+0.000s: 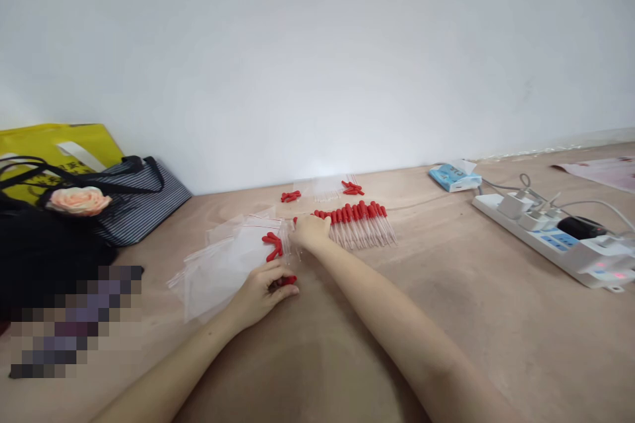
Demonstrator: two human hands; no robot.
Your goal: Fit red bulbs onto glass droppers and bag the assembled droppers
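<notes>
A row of droppers [364, 221] with red rubber bulbs and clear tubes lies in the middle of the table. My right hand [310, 231] is at the left end of this row, its fingers curled down and mostly hidden; what they grip cannot be made out. Nearer to me, my left hand [270, 287] is closed around a red rubber bulb [290, 281], thumb and fingers on either side. Several loose red bulbs [272, 246] rest on a spread pile of clear zip-lock bags [223, 264], just beyond the left hand.
Two small clusters of red bulbs [352, 188] flank clear tubes on a bag near the wall. A blue tissue pack [455, 176] and a white power strip [550, 234] with plugs sit at right. A striped bag [143, 201], yellow bag [54, 145] and dark cloth [49, 258] occupy the left.
</notes>
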